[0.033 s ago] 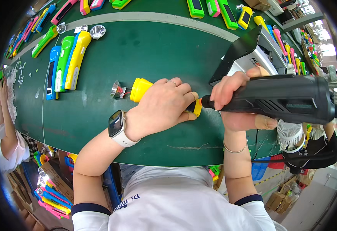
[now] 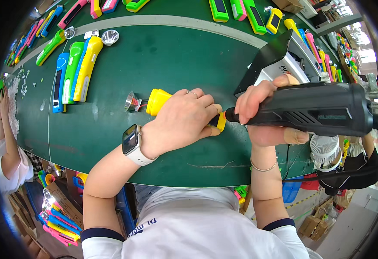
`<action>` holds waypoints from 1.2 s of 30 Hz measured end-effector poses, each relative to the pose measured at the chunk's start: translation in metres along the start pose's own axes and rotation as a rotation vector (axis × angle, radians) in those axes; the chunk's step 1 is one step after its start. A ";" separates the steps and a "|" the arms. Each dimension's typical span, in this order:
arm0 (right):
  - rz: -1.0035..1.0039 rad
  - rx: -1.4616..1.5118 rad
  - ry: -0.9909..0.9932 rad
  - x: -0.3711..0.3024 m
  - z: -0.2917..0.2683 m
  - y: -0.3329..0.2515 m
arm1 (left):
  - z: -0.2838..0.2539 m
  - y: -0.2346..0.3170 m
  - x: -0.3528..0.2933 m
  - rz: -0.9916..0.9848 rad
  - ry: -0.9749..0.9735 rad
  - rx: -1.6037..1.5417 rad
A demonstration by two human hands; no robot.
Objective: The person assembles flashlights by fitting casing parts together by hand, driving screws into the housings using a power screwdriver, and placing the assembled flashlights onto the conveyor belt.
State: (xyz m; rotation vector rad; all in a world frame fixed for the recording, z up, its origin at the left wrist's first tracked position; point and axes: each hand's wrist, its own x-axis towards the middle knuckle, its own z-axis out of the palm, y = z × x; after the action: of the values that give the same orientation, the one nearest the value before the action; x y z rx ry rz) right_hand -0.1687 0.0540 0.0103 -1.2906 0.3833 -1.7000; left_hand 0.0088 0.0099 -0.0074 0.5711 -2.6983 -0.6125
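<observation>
A yellow flashlight body (image 2: 156,102) lies on the green table, its wide head end toward the left. My left hand (image 2: 184,115) is closed over its handle and hides most of it. A shiny reflector cup (image 2: 132,102) hangs out of the head end on a short red wire. My right hand (image 2: 262,114) grips a black electric screwdriver (image 2: 312,110), held level. Its tip meets the flashlight's right end, beside the dark panel; whether a screw is there is hidden.
Blue, green and yellow flashlights (image 2: 82,71) lie side by side at the left, a loose reflector (image 2: 110,37) by them. A black-and-white box (image 2: 271,64) stands behind my right hand. A small white fan (image 2: 325,149) is at the right. More flashlights (image 2: 218,11) lie beyond the grey strip (image 2: 176,20).
Hardly anything differs. Both hands keep their hold, and the screwdriver tip stays at the flashlight's end.
</observation>
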 end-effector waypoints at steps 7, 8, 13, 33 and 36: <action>-0.340 -0.314 0.104 0.003 0.009 -0.049 | -0.012 0.000 -0.008 -0.026 -0.016 0.173; -0.340 -0.326 0.107 0.004 0.004 -0.065 | -0.010 0.000 -0.008 -0.030 0.006 0.169; -0.262 -0.400 0.266 0.016 -0.024 -0.083 | -0.003 0.000 -0.001 -0.059 0.106 0.230; -0.232 -0.066 0.266 -0.005 0.032 -0.055 | 0.009 0.013 0.013 0.220 0.269 -0.092; -0.399 -0.213 0.288 -0.005 0.024 -0.072 | 0.002 0.008 0.034 0.237 0.373 -0.066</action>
State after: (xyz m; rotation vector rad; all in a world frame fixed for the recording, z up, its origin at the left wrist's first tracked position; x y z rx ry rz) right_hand -0.1820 0.1012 0.0681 -1.3398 0.5115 -2.2443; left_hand -0.0242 0.0024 0.0016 0.3051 -2.3385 -0.4749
